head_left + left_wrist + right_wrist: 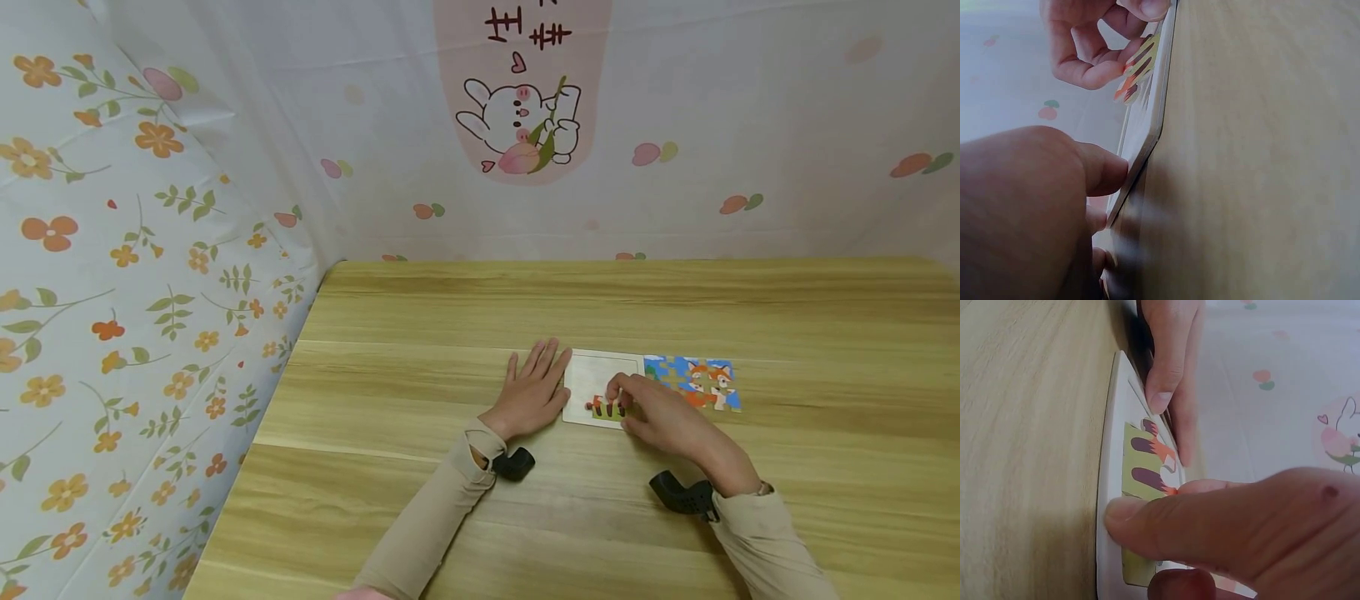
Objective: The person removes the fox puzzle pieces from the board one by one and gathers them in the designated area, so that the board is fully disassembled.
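Note:
A white puzzle board (pixel 587 372) lies on the table with a raised rim. Olive-green puzzle pieces (pixel 1147 464) with orange and dark brown markings sit along its near side. My left hand (pixel 529 398) lies with straight fingers at the board's left end, thumb against the edge. Over the pieces, my right hand (pixel 663 417) has bent fingers and pinches a puzzle piece between thumb and forefinger; the fingers mostly hide that piece. In the left wrist view, the pieces (pixel 1140 65) appear edge-on beside the right fingertips.
Right of the board lie blue puzzle pieces with a fox picture (pixel 697 379), partly behind the right hand. The wooden table (pixel 420 325) meets a printed white cloth (pixel 360 125) at the back, and a flowered cloth (pixel 150 275) hangs at the left.

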Available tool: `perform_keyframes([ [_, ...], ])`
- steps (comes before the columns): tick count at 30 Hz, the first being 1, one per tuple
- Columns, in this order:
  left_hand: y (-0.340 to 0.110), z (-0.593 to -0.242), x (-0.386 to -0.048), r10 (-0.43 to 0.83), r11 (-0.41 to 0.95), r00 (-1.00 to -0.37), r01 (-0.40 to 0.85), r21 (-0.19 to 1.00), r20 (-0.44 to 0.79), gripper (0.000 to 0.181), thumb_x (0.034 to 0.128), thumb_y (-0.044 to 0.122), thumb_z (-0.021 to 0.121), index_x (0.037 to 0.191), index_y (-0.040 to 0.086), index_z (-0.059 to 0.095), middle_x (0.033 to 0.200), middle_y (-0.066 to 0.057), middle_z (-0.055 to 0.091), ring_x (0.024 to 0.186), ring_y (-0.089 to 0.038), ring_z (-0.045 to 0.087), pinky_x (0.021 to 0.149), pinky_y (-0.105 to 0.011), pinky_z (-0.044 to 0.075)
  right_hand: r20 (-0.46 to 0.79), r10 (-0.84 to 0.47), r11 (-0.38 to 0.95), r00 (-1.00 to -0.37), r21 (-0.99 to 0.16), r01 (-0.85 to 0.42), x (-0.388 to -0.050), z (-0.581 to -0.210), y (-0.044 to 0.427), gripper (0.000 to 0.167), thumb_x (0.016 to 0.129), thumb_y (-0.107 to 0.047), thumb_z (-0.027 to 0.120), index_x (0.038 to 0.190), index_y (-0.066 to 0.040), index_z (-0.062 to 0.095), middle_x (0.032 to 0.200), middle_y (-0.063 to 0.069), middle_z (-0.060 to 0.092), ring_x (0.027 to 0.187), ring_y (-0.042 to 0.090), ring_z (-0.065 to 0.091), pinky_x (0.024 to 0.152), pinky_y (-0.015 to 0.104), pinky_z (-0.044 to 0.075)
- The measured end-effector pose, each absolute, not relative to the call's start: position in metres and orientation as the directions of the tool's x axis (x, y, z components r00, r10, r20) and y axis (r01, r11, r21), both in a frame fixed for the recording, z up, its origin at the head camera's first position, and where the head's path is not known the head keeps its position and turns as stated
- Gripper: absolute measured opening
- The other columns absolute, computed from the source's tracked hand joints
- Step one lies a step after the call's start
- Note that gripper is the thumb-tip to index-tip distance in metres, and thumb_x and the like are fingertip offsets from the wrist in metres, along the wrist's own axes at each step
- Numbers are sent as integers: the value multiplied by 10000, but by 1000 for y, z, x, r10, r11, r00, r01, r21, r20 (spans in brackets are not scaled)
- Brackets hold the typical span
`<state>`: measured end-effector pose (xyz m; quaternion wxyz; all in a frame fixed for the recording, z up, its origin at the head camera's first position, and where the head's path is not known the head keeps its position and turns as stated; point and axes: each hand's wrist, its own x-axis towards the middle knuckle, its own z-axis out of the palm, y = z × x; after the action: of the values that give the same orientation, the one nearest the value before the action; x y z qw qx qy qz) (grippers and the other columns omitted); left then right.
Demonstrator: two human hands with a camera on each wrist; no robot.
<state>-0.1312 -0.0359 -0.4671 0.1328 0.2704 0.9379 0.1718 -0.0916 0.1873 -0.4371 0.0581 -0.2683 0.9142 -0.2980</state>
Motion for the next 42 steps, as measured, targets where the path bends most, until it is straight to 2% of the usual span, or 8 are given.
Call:
perform_keyframes([
  [23,-36,-466,-130,555,795,-819,469,385,-148,566,1008,329,317,1514,184,109,1557,-40,12,1405,-167,-70,1089,-498,-25,62,-485,693,-873,-581,-426,-91,-434,184,332,694,62,734,894,-146,570,760,-47,544,658,123,478,567,285,382],
  [34,-36,-466,-131,556,797,-817,470,380,-154,570,1007,330,318,1514,189,100,1555,-34,4,1405,-167,-68,1089,-496,-29,74,-456,701,-887,-584,-409,-92,-438,185,272,719,60,711,871,-135,597,713,-76,528,555,70,392,496,236,344],
  [42,-37,-466,-131,560,791,-815,474,387,-149,570,1009,333,313,1514,181,97,1556,-40,-1,1405,-175,-76,1087,-501,-37,91,-460,707,-883,-565,-426,-92,-441,185,241,722,47,693,848,-133,593,701,-80,489,560,65,375,498,230,334],
])
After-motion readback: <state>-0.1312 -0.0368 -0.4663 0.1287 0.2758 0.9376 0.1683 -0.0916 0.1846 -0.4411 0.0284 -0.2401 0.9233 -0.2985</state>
